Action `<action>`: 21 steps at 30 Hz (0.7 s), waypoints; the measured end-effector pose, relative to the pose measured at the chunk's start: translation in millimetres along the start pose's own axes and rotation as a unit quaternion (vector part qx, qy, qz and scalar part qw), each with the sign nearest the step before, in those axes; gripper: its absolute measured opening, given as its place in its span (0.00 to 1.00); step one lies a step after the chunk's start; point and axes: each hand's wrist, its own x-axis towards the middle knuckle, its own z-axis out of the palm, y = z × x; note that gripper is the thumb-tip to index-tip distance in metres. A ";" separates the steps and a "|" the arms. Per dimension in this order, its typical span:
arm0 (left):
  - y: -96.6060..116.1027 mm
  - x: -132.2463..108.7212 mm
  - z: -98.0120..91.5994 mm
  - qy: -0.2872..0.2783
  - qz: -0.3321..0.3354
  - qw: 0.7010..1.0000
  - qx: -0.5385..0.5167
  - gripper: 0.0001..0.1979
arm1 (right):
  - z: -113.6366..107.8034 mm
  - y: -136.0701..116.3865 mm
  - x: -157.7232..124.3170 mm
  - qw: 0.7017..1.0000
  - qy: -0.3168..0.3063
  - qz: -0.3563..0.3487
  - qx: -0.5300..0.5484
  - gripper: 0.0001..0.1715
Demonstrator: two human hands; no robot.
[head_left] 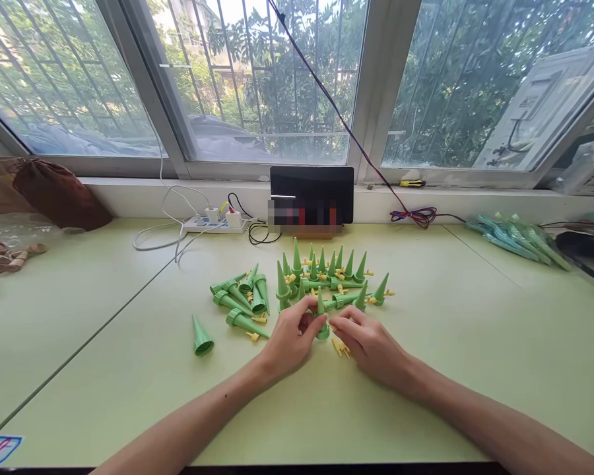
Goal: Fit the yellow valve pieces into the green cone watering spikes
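Observation:
Upright between the thumb and fingers of my left hand (296,328) is a green cone-shaped plant watering spike (321,305), its wide collar down near the tabletop. My right hand (369,340) is closed in a pinch right beside that spike's base; its fingertips hide what they hold, if anything. Under the right hand lie a few small yellow valves (340,347). Just behind both hands, several green spikes (282,284) stand or lie in a group, many with yellow pieces at their sides. To the left is a loose pile of green spikes (237,300) with yellow valves (253,336) among them.
One separate green spike (202,340) lies left of the pile. A tablet (311,188) leans by the window, with a power strip (215,224) and cables to its left. Bagged items (515,237) lie at the right rear, a brown pouch (59,194) at the left rear.

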 end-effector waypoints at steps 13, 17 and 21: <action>0.3 -1.5 3.8 -0.018 -0.001 1.000 0.007 0.07 | 2.6 -10.2 -0.2 0.999 -0.030 -0.029 -0.006 0.14; 3.6 -1.6 3.7 -0.030 0.003 1.000 0.009 0.08 | 3.1 -11.7 -1.4 0.999 -0.026 -0.024 0.002 0.14; 3.9 -0.8 1.0 -0.019 -0.007 1.000 0.006 0.08 | 0.6 -7.9 -0.3 1.000 0.008 -0.009 0.011 0.14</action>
